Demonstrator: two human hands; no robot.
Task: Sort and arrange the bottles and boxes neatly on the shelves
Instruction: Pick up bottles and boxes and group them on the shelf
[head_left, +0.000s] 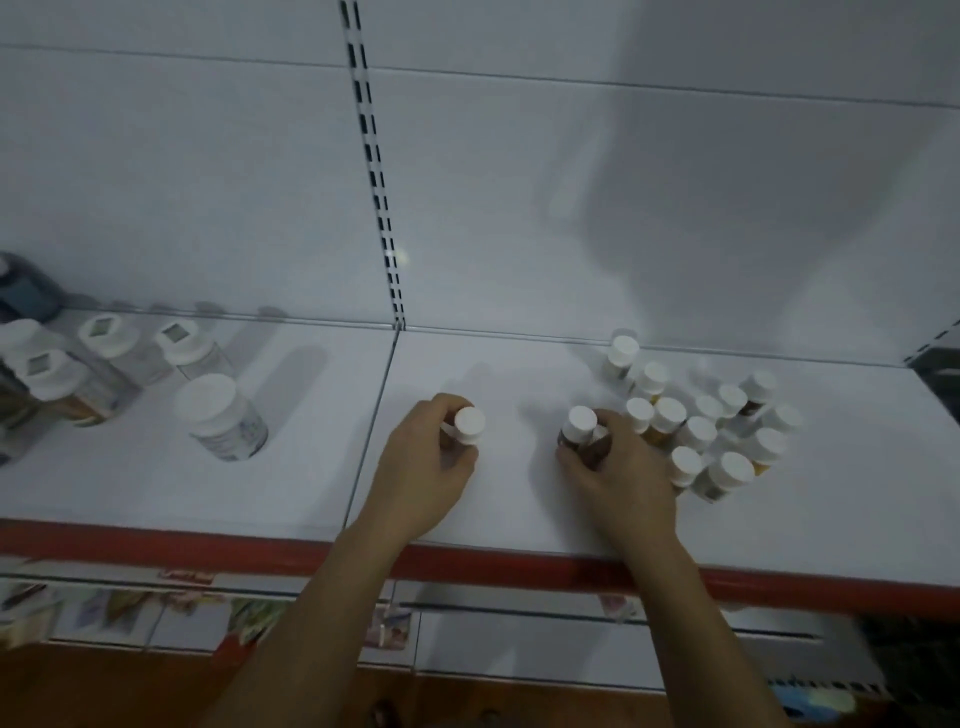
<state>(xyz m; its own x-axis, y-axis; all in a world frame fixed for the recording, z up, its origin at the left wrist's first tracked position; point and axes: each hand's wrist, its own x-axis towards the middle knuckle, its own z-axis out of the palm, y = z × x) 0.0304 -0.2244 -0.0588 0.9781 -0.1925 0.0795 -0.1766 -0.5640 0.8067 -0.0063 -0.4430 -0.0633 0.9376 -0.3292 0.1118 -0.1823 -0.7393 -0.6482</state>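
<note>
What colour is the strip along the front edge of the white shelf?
Red; the front edge strip shows best in the head view.

Small bottle (469, 423): white cap, pinched in the left fingers (441, 405).
Brown bottle (581, 426): white cap, upright, gripped by the right fingers (610, 423).
Bottle cluster (696, 431): white-capped (some amber), upright, packed just right of the right fingers.
Large bottles (221, 415): white lids, well left of the left fingers.

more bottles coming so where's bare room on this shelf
Bare shelf: between the small bottle in the left hand and the brown bottle in the right hand; behind both, to the back wall; between the large bottle and the seam. Crowded: the bottle cluster.
</note>
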